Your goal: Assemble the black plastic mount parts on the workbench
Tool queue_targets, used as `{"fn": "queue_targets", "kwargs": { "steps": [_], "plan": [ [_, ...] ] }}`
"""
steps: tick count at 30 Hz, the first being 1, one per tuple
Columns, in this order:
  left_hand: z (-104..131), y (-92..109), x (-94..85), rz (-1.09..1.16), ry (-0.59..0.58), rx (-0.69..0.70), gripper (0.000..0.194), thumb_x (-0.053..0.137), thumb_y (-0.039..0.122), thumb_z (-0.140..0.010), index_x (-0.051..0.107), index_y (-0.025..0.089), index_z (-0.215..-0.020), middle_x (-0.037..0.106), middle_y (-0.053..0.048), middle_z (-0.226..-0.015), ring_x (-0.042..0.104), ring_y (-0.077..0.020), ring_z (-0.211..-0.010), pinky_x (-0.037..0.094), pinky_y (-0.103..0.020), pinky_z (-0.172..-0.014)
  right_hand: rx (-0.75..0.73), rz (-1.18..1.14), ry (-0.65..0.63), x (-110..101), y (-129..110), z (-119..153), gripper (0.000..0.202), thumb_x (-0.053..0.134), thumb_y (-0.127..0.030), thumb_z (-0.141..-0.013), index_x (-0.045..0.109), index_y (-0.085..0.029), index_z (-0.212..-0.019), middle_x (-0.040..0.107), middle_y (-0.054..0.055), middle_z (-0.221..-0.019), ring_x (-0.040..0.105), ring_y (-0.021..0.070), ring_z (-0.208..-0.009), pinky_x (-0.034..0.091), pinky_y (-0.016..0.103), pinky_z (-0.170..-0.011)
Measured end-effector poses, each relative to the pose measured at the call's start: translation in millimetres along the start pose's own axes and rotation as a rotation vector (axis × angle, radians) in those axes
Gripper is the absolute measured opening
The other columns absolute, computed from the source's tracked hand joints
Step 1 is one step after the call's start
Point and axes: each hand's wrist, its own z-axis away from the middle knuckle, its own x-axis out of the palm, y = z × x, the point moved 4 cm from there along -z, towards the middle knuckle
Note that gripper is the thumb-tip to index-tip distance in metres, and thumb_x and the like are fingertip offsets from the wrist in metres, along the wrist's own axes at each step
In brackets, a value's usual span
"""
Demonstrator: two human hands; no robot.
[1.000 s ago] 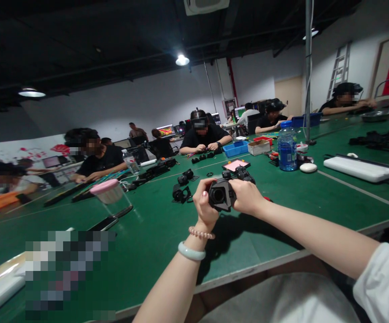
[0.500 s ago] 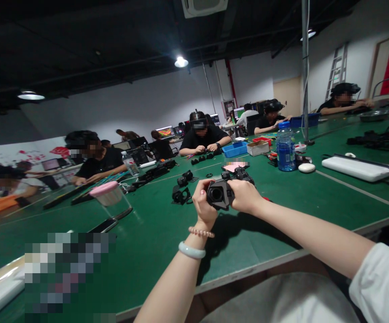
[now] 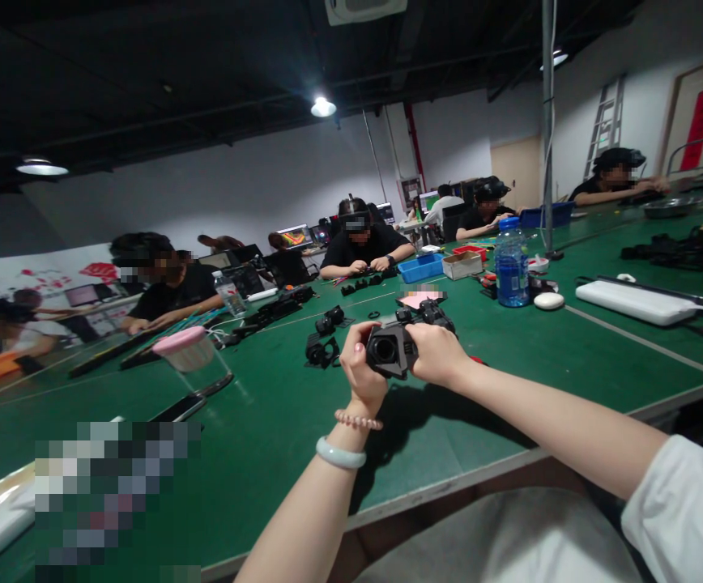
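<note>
Both my hands hold a black plastic part (image 3: pixel 386 350) with a round, lens-like opening, just above the green table. My left hand (image 3: pixel 360 368) is closed around its left side, thumb near the top edge. My right hand (image 3: pixel 440 355) grips the right side, and its fingertips are partly hidden behind the part. Behind my hands lie more black parts (image 3: pixel 429 316), partly covered by the right hand. To the left are loose black pieces (image 3: pixel 322 350) with round openings, and a small black ring (image 3: pixel 374 314) lies beyond.
A pink-lidded clear container (image 3: pixel 187 350) stands left on the green table (image 3: pixel 279 437). Farther back are a blue bottle (image 3: pixel 512 263), a blue tray (image 3: pixel 420 267), a cardboard box (image 3: pixel 462 265) and a white power strip-like block (image 3: pixel 636 301). A metal pole (image 3: pixel 547 129) rises at right. Several people sit around the table.
The whole view has shifted slightly, so things appear a little farther left. Both hands keep the same hold on the black part.
</note>
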Motion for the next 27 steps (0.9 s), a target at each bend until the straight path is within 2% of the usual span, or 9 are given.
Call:
{"fn": "queue_targets", "kwargs": {
  "steps": [8,20,27],
  "plan": [
    [-1,3,-0.3,-0.016,0.019,0.03,0.037,0.023,0.034,-0.073,0.052,0.013,-0.082,0.052,-0.004,-0.072,0.046,-0.0156,-0.066,0.036,-0.025,-0.057,0.032,0.021,0.005,-4,-5,2,0.019,0.043,-0.019,-0.064,0.047,-0.017,-0.082,0.057,0.006,-0.083,0.056,0.0211,-0.074,0.038,0.026,-0.059],
    [-2,9,-0.8,-0.016,0.017,0.036,0.037,0.022,0.033,-0.073,0.053,0.013,-0.08,0.051,-0.004,-0.07,0.045,-0.0145,-0.063,0.035,-0.025,-0.054,0.017,-0.009,-0.016,-4,-6,3,0.021,0.043,-0.019,-0.066,0.048,-0.016,-0.086,0.056,0.008,-0.087,0.054,0.0197,-0.078,0.037,0.026,-0.064],
    [-3,9,-0.7,-0.037,0.022,0.036,0.035,0.024,0.031,-0.073,0.053,0.013,-0.078,0.051,-0.003,-0.069,0.046,-0.0143,-0.064,0.036,-0.024,-0.055,-0.006,-0.006,0.032,-2,-3,2,0.019,0.044,-0.019,-0.063,0.047,-0.018,-0.082,0.056,0.006,-0.084,0.054,0.0199,-0.074,0.037,0.025,-0.06]
  ]
}}
